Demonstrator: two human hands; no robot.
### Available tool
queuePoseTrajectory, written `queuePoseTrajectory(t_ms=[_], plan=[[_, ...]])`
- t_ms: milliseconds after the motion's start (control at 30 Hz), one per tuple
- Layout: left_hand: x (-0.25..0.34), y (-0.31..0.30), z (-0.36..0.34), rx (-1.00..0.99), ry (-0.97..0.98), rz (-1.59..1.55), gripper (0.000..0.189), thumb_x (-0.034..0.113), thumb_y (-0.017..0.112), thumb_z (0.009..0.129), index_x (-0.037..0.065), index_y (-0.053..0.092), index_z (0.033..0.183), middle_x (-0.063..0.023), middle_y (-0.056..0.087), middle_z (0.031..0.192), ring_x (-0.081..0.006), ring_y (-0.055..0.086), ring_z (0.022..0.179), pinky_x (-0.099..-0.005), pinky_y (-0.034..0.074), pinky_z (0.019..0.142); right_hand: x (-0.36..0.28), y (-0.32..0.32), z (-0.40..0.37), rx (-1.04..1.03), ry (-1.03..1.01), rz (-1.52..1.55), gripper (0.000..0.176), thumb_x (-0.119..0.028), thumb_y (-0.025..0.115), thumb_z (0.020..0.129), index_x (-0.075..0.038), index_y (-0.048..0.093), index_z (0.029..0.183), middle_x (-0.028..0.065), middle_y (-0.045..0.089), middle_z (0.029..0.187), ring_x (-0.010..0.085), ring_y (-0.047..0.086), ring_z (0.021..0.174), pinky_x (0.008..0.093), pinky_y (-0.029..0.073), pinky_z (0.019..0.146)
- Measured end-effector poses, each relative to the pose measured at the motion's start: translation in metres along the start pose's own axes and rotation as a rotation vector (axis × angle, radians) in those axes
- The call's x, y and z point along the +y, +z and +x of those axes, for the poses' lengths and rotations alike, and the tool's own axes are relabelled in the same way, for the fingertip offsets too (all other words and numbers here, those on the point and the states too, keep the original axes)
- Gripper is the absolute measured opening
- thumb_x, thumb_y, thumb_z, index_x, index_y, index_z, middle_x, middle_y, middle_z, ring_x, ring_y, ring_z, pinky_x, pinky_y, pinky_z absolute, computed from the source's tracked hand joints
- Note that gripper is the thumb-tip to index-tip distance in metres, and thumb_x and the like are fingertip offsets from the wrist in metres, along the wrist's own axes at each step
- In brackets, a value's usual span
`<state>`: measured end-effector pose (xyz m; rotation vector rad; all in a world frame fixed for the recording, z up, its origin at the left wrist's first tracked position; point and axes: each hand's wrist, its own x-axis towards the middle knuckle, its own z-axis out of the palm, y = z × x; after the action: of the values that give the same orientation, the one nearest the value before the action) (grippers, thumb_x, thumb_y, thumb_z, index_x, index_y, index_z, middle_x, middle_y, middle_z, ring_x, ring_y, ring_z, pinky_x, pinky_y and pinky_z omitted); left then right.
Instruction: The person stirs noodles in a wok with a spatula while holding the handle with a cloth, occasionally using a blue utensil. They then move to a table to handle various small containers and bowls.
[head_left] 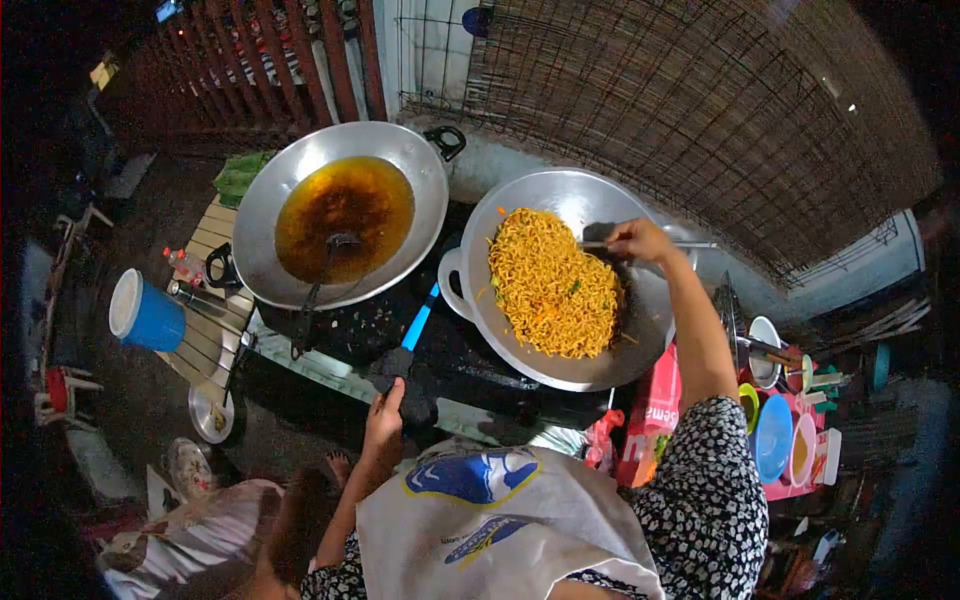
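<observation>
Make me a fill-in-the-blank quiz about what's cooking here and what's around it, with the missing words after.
The wok with brown liquid stands to the ____ of the wok with noodles.
The metal utensil at the noodles is held by the person's ____ hand.
The bucket with a white lid is ____ in colour.
In all, ____ woks are in view.

Missing words: left; right; blue; two

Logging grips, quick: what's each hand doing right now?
Left hand: closed on a dark cloth.
Right hand: closed on a metal handle, at the noodles.
</observation>
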<state>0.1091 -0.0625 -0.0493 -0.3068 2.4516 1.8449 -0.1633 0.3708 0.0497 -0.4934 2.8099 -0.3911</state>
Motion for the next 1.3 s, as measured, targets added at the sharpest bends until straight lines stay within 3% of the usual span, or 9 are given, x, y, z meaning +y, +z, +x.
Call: queuePoseTrajectory(t_ms=[167, 367, 433, 633, 700, 900, 1000, 1133, 1300], plan=[[0.0, -0.004, 0.005, 0.007, -0.047, 0.001, 0.051, 0.0, 0.045, 0.076, 0.01, 0.037, 0.126, -0.0196, 0.05, 0.107, -0.0319, 0.047, 0.1, -0.0336, 0.035, 0.087, 0.02, -0.01, -0.024, -0.031, -0.051, 0.495, 0.013, -0.014, 0.065, 0.07, -0.007, 0.064, 0.081, 0.0025, 0.064, 0.077, 0.0124, 0.058, 0.071, 0.0263, 0.045, 0.067], [0.028, -0.001, 0.028, -0.054, -0.112, 0.123, 0.051, 0.004, 0.049, 0.078, 0.007, 0.035, 0.127, -0.0176, 0.051, 0.107, -0.0289, 0.048, 0.1, -0.0322, 0.034, 0.087, -0.059, -0.095, -0.098, 0.168, 0.078, -0.375, 0.016, -0.025, 0.058, 0.072, -0.02, 0.065, 0.086, 0.0053, 0.063, 0.079, 0.0253, 0.06, 0.072, 0.0336, 0.048, 0.062], [0.099, 0.016, 0.04, 0.003, -0.378, -0.758, 0.056, 0.032, 0.051, 0.084, -0.009, 0.035, 0.118, -0.0136, 0.041, 0.12, -0.0188, 0.04, 0.109, -0.0287, 0.03, 0.093, -0.078, -0.101, -0.107, 0.204, 0.082, -0.477, 0.015, -0.023, 0.059, 0.071, -0.018, 0.065, 0.084, 0.0055, 0.063, 0.082, 0.0252, 0.06, 0.072, 0.0344, 0.047, 0.062], [0.107, 0.05, 0.095, 0.038, -0.496, -0.749, 0.064, 0.036, 0.053, 0.082, -0.004, 0.026, 0.125, -0.0127, 0.031, 0.131, -0.0206, 0.025, 0.122, -0.0356, 0.013, 0.102, -0.07, -0.108, -0.118, 0.025, 0.246, -0.869, 0.016, -0.026, 0.055, 0.073, -0.02, 0.064, 0.085, 0.0064, 0.062, 0.077, 0.0267, 0.06, 0.072, 0.0371, 0.048, 0.061], [0.114, 0.056, 0.099, -0.022, -0.413, -0.775, 0.053, 0.031, 0.049, 0.085, -0.005, 0.033, 0.12, -0.0124, 0.041, 0.121, -0.0179, 0.039, 0.111, -0.0296, 0.03, 0.094, -0.06, -0.085, -0.118, -0.097, 0.364, -0.836, 0.016, -0.028, 0.055, 0.075, -0.019, 0.064, 0.085, 0.0082, 0.061, 0.077, 0.0272, 0.06, 0.074, 0.0371, 0.048, 0.062], [0.128, 0.066, 0.097, -0.051, -0.4, -0.718, 0.077, 0.038, 0.05, 0.083, 0.001, 0.005, 0.132, -0.0157, 0.011, 0.139, -0.0244, 0.009, 0.128, -0.0432, 0.003, 0.102, -0.038, 0.072, -0.087, 0.213, 0.156, 0.167, 0.021, -0.027, 0.062, 0.073, -0.013, 0.065, 0.089, 0.0111, 0.062, 0.078, 0.0263, 0.06, 0.071, 0.0338, 0.046, 0.066], [0.098, 0.078, 0.115, 0.02, -0.402, -0.723, 0.052, 0.03, 0.044, 0.088, -0.004, 0.029, 0.124, -0.0128, 0.034, 0.128, -0.0201, 0.031, 0.118, -0.0304, 0.023, 0.098, -0.036, 0.068, -0.086, 0.18, 0.213, 0.295, 0.023, -0.024, 0.066, 0.071, -0.013, 0.065, 0.091, 0.0115, 0.063, 0.078, 0.0225, 0.06, 0.068, 0.0314, 0.046, 0.064], [0.094, 0.074, 0.114, -0.023, -0.314, -0.727, 0.051, 0.03, 0.044, 0.088, -0.004, 0.03, 0.123, -0.0129, 0.037, 0.126, -0.0198, 0.034, 0.115, -0.0303, 0.025, 0.096, -0.057, 0.027, -0.103, 0.174, 0.294, 0.365, 0.016, -0.011, 0.061, 0.075, -0.002, 0.062, 0.088, 0.0047, 0.061, 0.068, 0.0068, 0.051, 0.059, 0.0244, 0.042, 0.053], [0.095, 0.071, 0.112, -0.07, -0.297, -0.742, 0.04, 0.027, 0.044, 0.088, 0.0, 0.038, 0.117, -0.0091, 0.047, 0.115, -0.0171, 0.043, 0.103, -0.0294, 0.031, 0.09, -0.074, -0.024, -0.121, 0.256, 0.328, 0.113, 0.021, -0.016, 0.064, 0.07, -0.011, 0.064, 0.09, 0.0127, 0.062, 0.077, 0.0212, 0.06, 0.066, 0.0309, 0.045, 0.06]])
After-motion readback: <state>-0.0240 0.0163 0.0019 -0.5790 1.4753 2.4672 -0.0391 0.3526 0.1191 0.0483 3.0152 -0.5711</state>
